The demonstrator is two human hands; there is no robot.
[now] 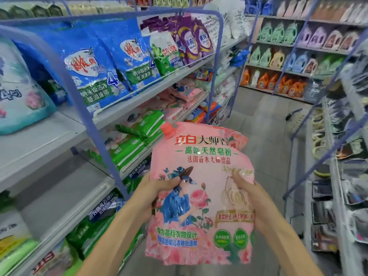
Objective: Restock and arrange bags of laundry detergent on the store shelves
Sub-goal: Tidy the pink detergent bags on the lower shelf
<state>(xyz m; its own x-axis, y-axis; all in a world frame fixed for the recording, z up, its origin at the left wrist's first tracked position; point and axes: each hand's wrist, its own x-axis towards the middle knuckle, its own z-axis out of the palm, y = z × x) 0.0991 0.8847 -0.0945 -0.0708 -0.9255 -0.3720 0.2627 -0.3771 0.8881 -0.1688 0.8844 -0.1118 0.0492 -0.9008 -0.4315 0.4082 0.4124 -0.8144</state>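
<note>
Pink bag (201, 196) held upright in the aisle, left hand (153, 196) and right hand (253, 198) gripping its sides (thumbs pressed on front), shelves (127, 105) at left

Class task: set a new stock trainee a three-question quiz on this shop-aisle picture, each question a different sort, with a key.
1. True or false: the pink detergent bag already lies on a shelf.
2. What holds it? A one hand; B both hands; C a hook.
3. Fill in: the bottom-row detergent bottles far ahead are mostly ____.
Key: 1 false; 2 B, the left hand and right hand grip its sides; 3 orange.
</note>
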